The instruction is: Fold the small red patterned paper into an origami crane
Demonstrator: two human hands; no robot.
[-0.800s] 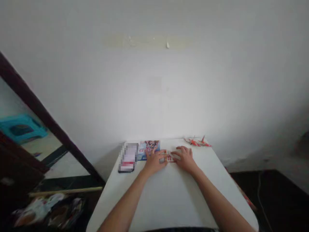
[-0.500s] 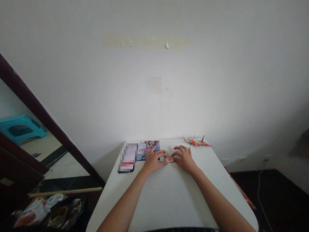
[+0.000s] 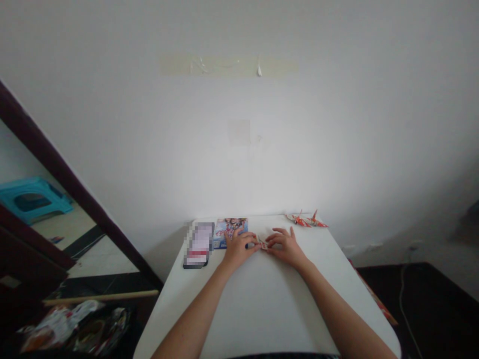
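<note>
White table (image 3: 258, 309) stands against wall (image 3: 239, 169). Left hand (image 3: 239, 248) and right hand (image 3: 286, 247) are gripping small patterned paper (image 3: 263, 243) with bent fingers.

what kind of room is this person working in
Probably a room at home: a small white table against a bare wall, red-and-white folded paper birds on it, and a blue plastic stool off to the left.
</note>
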